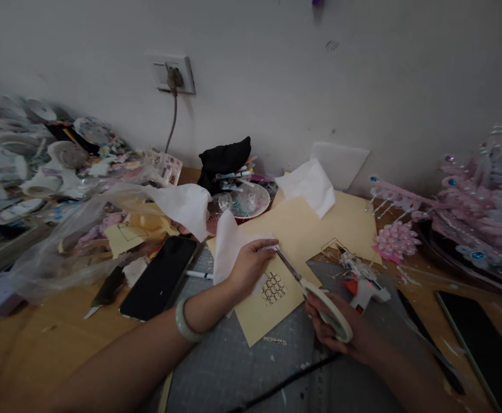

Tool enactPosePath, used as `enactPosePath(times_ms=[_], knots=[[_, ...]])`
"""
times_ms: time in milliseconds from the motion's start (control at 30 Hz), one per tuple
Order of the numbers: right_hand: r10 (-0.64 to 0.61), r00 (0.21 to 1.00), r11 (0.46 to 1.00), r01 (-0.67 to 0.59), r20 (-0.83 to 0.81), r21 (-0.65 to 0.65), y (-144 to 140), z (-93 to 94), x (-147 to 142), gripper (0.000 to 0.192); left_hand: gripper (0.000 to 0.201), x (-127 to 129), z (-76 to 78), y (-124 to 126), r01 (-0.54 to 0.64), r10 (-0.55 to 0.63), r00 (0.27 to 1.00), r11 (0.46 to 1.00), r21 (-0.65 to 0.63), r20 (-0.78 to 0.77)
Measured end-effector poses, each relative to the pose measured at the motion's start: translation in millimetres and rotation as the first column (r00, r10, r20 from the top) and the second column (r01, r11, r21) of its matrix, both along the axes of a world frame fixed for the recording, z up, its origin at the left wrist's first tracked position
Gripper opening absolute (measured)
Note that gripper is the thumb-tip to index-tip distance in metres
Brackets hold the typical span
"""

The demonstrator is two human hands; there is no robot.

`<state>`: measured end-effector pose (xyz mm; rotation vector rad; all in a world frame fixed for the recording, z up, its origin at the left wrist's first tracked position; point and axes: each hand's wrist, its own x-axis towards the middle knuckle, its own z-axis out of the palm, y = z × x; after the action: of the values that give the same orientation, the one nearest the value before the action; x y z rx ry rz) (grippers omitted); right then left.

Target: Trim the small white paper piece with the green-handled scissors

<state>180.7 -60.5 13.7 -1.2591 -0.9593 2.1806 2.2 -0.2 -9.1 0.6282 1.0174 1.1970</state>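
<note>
My right hand (330, 321) is wrapped round the pale handles of a pair of scissors (302, 281). The blades point up and left, their tips right by the fingertips of my left hand (251, 264). Thumb and fingers of that hand are pinched on a small white piece (274, 247), too small to tell its kind. Under both hands lies cream card (251, 324), marked with a dark honeycomb-like pattern (273, 288). A crumpled white sheet (226, 246) lies behind my left wrist and is partly hidden by it.
A grey cutting mat (216, 367) lies beneath the card. To the left are a black phone (160, 278) and a clear plastic bag (53, 258). On the right sit a glue gun (369, 292), a pink beaded flower (396, 240) and another phone (483, 344). A bead bowl (266, 207) stands behind.
</note>
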Motion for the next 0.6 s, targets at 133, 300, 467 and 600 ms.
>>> enactPosePath(times_ms=[133,300,467,600], knots=[[-0.002,1.000,1.000,0.002,-0.005,0.001,-0.5,1.9,-0.2,0.041,0.026,-0.6,-0.9,-0.3,0.012,-0.012,1.000,1.000,-0.008,0.007],[-0.027,1.000,1.000,0.027,0.005,0.004,-1.2,2.0,0.2,0.040,0.028,-0.2,1.4,-0.4,0.000,0.000,1.000,0.999,-0.040,0.008],[-0.039,0.999,0.999,0.039,0.008,0.006,-1.7,2.6,-0.7,0.041,0.027,0.7,2.8,-0.3,-0.007,0.009,0.999,0.999,-0.041,0.043],[-0.016,1.000,1.000,0.016,0.007,0.016,-1.5,2.4,0.3,0.040,0.026,1.2,3.2,-0.5,-0.009,0.011,0.999,0.999,-0.045,0.052]])
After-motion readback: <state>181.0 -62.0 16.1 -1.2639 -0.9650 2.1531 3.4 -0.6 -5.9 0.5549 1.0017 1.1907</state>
